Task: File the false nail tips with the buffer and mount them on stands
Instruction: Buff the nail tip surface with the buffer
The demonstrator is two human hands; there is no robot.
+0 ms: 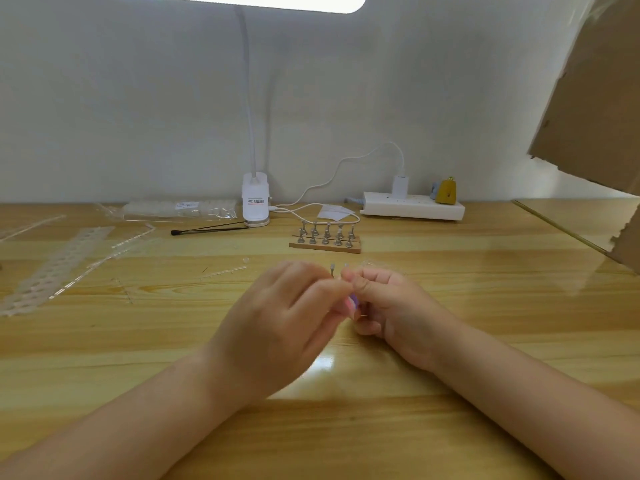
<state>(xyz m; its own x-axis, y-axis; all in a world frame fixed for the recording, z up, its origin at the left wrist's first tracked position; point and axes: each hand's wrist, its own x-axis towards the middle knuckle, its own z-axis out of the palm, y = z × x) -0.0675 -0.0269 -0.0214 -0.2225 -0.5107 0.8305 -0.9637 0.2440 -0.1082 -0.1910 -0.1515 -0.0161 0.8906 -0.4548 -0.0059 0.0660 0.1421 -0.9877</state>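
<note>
My left hand and my right hand meet over the middle of the wooden table. A small pink and purple buffer shows between them, under the curled fingers of my blurred left hand, which grips it. My right hand's fingertips pinch a tiny clear nail tip, mostly hidden. A small metal stand pokes up just behind the fingertips; whether a hand holds it I cannot tell. Farther back, a wooden base carries several metal stands.
Clear plastic nail-tip strips and sprues lie at the left. At the back are a bag of tips, a black brush, a clip lamp and a white power strip. Cardboard hangs at the right.
</note>
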